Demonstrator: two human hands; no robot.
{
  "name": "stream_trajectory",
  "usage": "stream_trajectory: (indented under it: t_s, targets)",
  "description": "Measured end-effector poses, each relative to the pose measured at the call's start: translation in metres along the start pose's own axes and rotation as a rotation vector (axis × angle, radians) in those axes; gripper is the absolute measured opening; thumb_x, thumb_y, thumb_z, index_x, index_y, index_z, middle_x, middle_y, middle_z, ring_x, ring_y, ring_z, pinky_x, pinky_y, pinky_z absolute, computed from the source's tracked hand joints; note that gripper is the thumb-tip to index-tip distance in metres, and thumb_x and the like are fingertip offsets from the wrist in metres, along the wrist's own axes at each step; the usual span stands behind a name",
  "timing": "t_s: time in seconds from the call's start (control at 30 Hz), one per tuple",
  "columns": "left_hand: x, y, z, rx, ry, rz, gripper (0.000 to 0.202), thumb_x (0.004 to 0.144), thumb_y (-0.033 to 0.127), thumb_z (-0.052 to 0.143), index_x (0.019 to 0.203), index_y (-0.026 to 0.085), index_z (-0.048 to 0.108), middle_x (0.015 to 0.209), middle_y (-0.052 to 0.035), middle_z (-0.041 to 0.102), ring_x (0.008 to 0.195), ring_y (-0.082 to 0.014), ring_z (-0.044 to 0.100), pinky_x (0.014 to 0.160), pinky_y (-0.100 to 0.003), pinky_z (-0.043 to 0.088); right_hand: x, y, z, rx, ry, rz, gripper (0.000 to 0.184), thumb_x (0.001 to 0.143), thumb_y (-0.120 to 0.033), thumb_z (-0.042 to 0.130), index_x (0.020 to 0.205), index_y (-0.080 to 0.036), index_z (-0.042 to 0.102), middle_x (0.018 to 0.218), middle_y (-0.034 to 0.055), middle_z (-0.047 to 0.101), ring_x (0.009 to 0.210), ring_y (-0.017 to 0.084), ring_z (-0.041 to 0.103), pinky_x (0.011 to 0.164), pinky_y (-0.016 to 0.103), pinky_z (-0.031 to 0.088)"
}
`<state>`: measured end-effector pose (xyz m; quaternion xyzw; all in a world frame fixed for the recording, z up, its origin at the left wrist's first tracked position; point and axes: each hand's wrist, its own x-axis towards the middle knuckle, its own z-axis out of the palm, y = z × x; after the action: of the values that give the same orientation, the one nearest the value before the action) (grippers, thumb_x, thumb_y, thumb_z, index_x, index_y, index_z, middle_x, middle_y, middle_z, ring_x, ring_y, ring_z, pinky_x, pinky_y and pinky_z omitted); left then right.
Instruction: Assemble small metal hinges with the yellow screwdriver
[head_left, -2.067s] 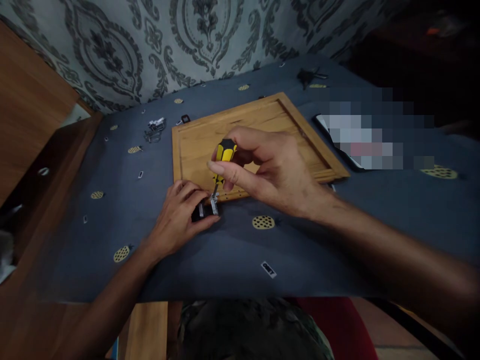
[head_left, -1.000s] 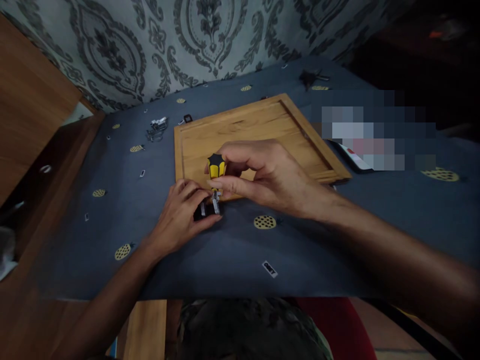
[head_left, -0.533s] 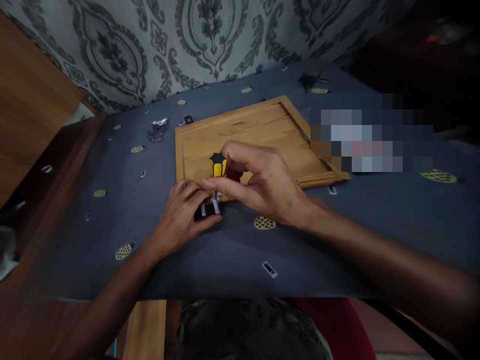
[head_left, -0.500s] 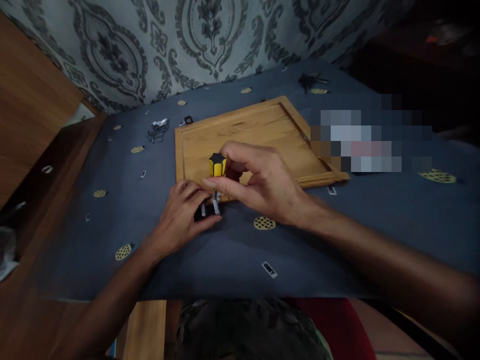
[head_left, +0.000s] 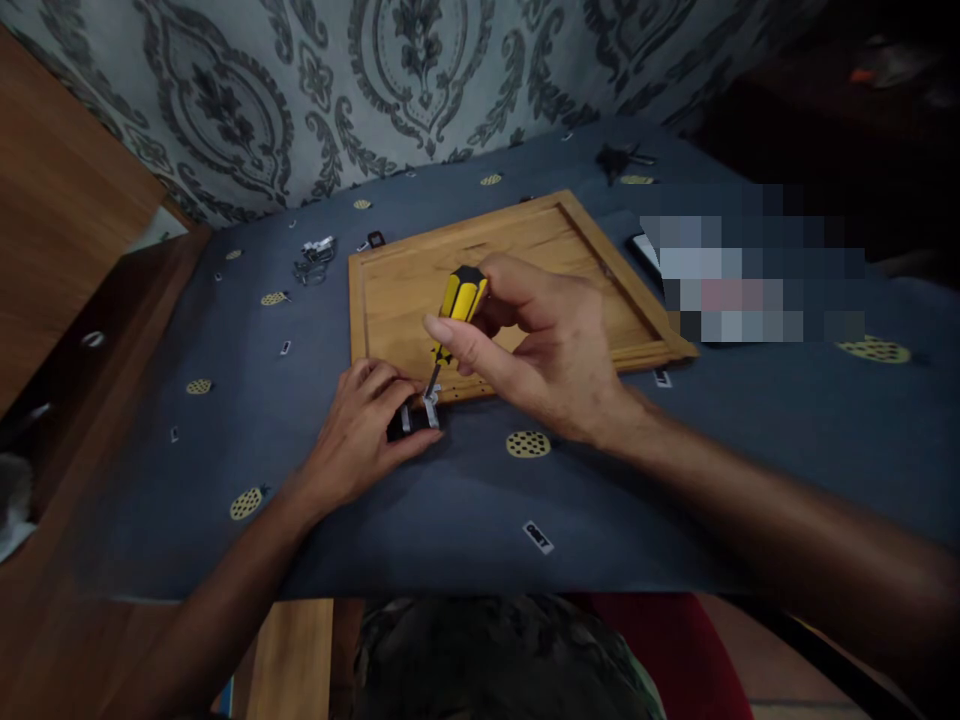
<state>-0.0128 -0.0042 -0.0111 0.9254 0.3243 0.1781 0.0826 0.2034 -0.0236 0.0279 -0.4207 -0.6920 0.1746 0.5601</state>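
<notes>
Between thumb and fingers, my right hand (head_left: 551, 340) grips a yellow and black screwdriver (head_left: 461, 298). It leans to the right, its tip down at a metal hinge (head_left: 430, 408) on the near left edge of a wooden cabinet door (head_left: 465, 255). My left hand (head_left: 373, 425) is closed around that hinge, fingers on the door's edge and thumb below. The fingers partly cover the hinge. A few small dark holes show in the door's edge beside it. The door lies flat on a blue patterned cloth.
Loose metal hinge-like parts (head_left: 316, 260) lie on the blue cloth (head_left: 465, 520) to the left of the door. A dark object (head_left: 624, 160) sits at the back right. Pixelation hides something at the right. A patterned curtain or wall covering (head_left: 420, 80) rises behind.
The screwdriver has tipped from nearly upright to leaning right, and its shaft now shows. My right hand has risen slightly up and right with it. My left hand stays put.
</notes>
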Motion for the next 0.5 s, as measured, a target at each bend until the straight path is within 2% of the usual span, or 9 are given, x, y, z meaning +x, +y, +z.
stream_trajectory:
  t_s: [0.3,0.5]
  targets:
    - [-0.0003,-0.0015,0.0014,0.003,-0.001,0.01,0.031,0.092,0.042,0.075,0.112,0.02,0.066,0.107,-0.0057,0.065,0.107,-0.0264,0.054,0.095,-0.044,0.046,-0.0007,0.0023,0.0001,-0.069,0.021,-0.03,0.04,0.094,-0.049,0.068,0.072,-0.024,0.047,0.065,-0.0042,0.05,0.058,0.012,0.049,0.055,0.03,0.044]
    - [-0.0004,-0.0012,0.0012,0.007,0.008,0.022,0.032,0.091,0.041,0.076,0.112,0.02,0.066,0.106,-0.0057,0.065,0.106,-0.0259,0.055,0.095,-0.043,0.046,-0.002,0.0047,0.0027,-0.087,-0.01,-0.043,0.038,0.096,-0.046,0.066,0.072,-0.024,0.047,0.064,-0.0045,0.052,0.059,0.012,0.05,0.056,0.028,0.043]
